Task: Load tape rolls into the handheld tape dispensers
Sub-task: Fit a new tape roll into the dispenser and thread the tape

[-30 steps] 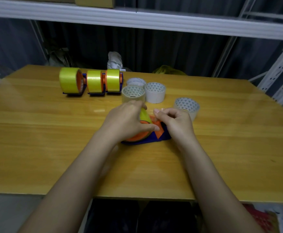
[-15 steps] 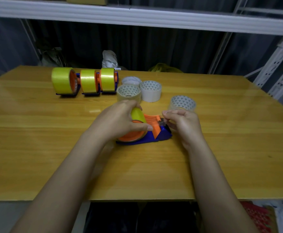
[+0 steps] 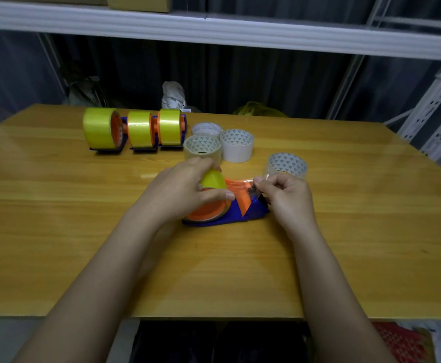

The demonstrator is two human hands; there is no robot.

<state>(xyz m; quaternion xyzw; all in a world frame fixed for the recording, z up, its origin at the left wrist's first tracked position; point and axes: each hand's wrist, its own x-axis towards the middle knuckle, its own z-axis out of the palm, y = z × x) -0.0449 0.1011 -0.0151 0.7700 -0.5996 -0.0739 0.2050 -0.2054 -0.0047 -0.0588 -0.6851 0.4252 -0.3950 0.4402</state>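
Note:
A blue and orange handheld tape dispenser lies on the wooden table in front of me. A yellow tape roll sits on its orange wheel. My left hand grips that roll from above. My right hand pinches the clear free end of the tape at the dispenser's front, by the cutter. Three loaded dispensers with yellow rolls stand in a row at the far left.
Loose rolls stand behind the dispenser: a clear one, a white one, another behind them, and a clear one at the right. A white metal shelf rail runs overhead. The table's near edge is close to me.
My right hand has moved right, from the orange flap to the dispenser's front, drawing the tape end out. My left hand stays on the roll.

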